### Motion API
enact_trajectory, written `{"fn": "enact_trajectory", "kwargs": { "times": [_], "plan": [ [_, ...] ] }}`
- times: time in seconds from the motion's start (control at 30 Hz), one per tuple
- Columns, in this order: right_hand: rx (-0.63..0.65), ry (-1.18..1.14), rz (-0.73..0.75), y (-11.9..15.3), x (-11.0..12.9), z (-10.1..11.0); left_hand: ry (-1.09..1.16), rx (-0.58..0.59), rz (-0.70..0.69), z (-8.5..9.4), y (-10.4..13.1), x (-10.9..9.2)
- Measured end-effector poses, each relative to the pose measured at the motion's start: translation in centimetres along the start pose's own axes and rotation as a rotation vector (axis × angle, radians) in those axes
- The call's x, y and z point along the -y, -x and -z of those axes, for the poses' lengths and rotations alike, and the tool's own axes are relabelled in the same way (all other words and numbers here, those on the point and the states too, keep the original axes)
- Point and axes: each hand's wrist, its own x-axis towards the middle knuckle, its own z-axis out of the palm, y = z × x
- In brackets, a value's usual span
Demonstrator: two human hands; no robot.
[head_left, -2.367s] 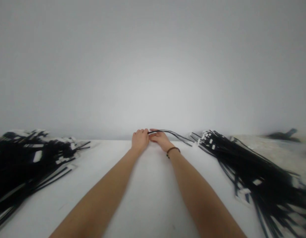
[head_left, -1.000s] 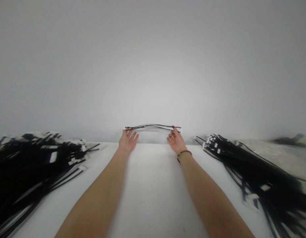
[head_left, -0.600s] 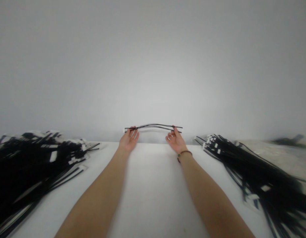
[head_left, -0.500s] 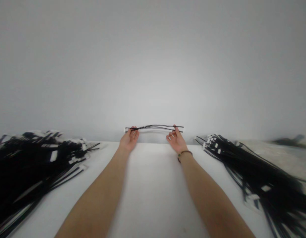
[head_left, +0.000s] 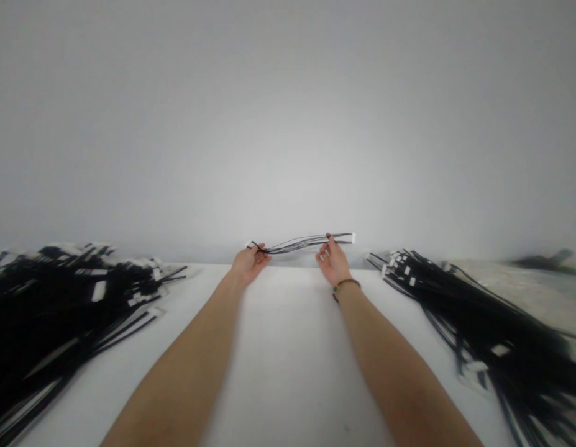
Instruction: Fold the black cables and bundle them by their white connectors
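Note:
Stretched between my hands is a thin black wire harness [head_left: 294, 246] with a white connector at each end. My left hand [head_left: 251, 263] grips it close to its left connector, thumb and fingers closed on the wires. Near the other end, my right hand [head_left: 333, 261] pinches the wires between thumb and fingers. The right connector [head_left: 353, 238] sticks out past those fingers. The harness is held up above the far edge of the table, its middle slightly curved. A beaded bracelet [head_left: 346, 286] circles my right wrist.
On the left of the white table [head_left: 292, 347] lies a big heap of black wire harnesses [head_left: 50, 310] with white connectors. Another bundle of such harnesses [head_left: 474, 316] lies on the right, beside a clear plastic bag [head_left: 516, 292]. A pale wall [head_left: 288, 124] rises behind the table.
My left hand has shifted slightly right and down, tilting the left end of the harness. The right connector now shows further out and slightly higher. My right hand has barely moved.

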Motion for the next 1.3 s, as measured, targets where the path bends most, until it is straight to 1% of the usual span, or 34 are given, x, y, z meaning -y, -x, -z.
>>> {"fn": "enact_trajectory", "kwargs": {
  "times": [0.13,0.23,0.3,0.37,0.43,0.6,0.77,0.87,0.93,1.0,1.07,1.17,1.23,1.3],
  "plan": [
    [-0.111,0.008,0.045,-0.2,0.0,0.0,-0.128,0.050,-0.001,-0.1,0.2,0.2],
    [-0.207,0.033,0.073,-0.4,0.1,0.1,-0.218,0.147,0.030,-0.2,0.3,0.2],
    [-0.244,0.035,0.082,-0.5,0.1,0.3,-0.255,0.216,0.044,-0.3,0.4,0.3],
    [-0.250,0.030,0.077,-0.6,0.2,0.4,-0.266,0.248,0.045,-0.3,0.5,0.3],
    [-0.218,0.022,0.063,-0.7,0.3,0.5,-0.253,0.236,0.042,-0.4,0.6,0.2],
    [-0.081,-0.014,0.018,-0.6,0.2,0.5,-0.212,0.192,0.035,-0.5,0.7,0.3],
    [0.023,-0.017,-0.033,-0.6,0.1,0.5,-0.211,0.123,-0.033,-0.5,0.4,0.5],
    [0.035,0.017,-0.051,-0.7,0.0,0.5,-0.111,0.029,-0.096,-0.6,0.2,0.5],
    [0.015,0.070,-0.054,-0.7,-0.1,0.5,-0.041,-0.026,-0.139,-0.6,0.1,0.4],
    [-0.005,0.159,-0.043,-0.6,-0.4,0.5,-0.049,-0.038,-0.166,-0.7,0.1,0.5],
    [0.004,0.291,-0.009,-0.5,-0.7,0.4,-0.159,0.001,-0.166,-0.7,0.2,0.7],
    [0.088,0.594,0.079,-0.1,-1.4,0.3,-0.414,0.110,-0.129,-0.9,0.8,1.1],
    [0.186,0.818,0.126,0.4,-1.7,0.0,-0.533,0.230,-0.076,-1.2,1.3,1.2],
    [0.339,0.981,0.110,0.8,-1.8,-0.3,-0.603,0.378,-0.011,-1.6,1.7,1.4]
  ]
}}
